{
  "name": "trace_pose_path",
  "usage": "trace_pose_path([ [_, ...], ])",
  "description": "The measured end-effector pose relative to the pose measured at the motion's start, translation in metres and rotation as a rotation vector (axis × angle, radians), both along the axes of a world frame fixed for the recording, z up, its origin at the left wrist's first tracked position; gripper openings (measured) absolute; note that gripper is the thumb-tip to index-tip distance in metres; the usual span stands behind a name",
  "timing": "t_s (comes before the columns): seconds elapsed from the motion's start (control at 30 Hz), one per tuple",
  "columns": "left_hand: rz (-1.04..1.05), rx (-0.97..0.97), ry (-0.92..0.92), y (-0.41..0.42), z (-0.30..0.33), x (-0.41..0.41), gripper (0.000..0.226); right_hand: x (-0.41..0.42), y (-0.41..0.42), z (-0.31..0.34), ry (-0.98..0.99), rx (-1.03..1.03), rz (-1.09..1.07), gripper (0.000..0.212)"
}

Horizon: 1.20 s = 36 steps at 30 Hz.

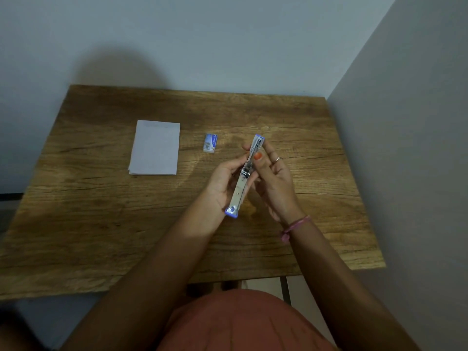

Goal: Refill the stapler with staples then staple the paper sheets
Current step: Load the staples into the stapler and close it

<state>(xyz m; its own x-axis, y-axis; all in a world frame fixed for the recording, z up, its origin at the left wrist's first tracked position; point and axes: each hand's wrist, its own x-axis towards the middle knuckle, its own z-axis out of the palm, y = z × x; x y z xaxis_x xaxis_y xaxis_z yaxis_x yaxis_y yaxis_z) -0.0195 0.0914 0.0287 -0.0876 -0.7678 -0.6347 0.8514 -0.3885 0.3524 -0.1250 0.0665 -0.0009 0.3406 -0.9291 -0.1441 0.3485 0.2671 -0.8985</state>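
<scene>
Both hands are on the stapler (245, 174), which is held up above the counter (101, 198) and swung fully open, so that it makes one long metal strip with a blue cap at each end. The left hand (222, 183) cradles the near half from beneath, its fingers curled up round the side. The right hand (274, 173) holds the far half, thumb pressed on the metal channel near the middle and the other fingers wrapped behind toward the far blue tip. Both wrists are raised off the counter and the forearms come in from the near edge, meeting over its right-hand middle.

As to progress, the refill looks to be in hand but not finished. The stapler is open, which is the first step, yet whether a strip of staples already sits in the channel cannot be told at this size. The small blue staple box (210, 142) lies on the counter just beyond the hands and to their left; whether it is open I cannot tell.

The stack of paper sheets (155, 148) lies flat further to the left, well apart from the hands, untouched and seemingly unstapled. So closing the stapler and stapling the sheets are both left to do.
</scene>
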Motion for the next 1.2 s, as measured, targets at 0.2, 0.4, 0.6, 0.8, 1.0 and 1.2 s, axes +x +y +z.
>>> trace_pose_path([
  [0.2,0.03,-0.025,0.003,-0.004,0.0,-0.001,0.013,0.013,0.003,-0.006,0.029,-0.023,-0.048,0.043],
  [0.4,0.012,-0.024,-0.021,-0.001,-0.007,0.0,0.02,0.025,0.008,-0.009,0.122,-0.08,-0.1,0.027],
  [0.6,0.01,-0.023,-0.039,0.0,-0.008,0.001,0.014,0.031,0.01,-0.012,0.205,-0.179,-0.134,0.035],
  [0.8,-0.029,-0.014,-0.072,0.001,-0.006,0.002,0.015,0.033,0.011,-0.012,0.249,-0.217,-0.174,0.033],
  [1.0,-0.029,-0.043,-0.034,0.0,-0.005,0.003,0.017,0.033,0.011,-0.01,0.147,-0.145,-0.15,0.041],
  [1.2,-0.013,-0.022,0.105,0.003,-0.009,0.012,0.027,0.013,0.0,-0.004,-0.049,0.029,0.001,0.068],
])
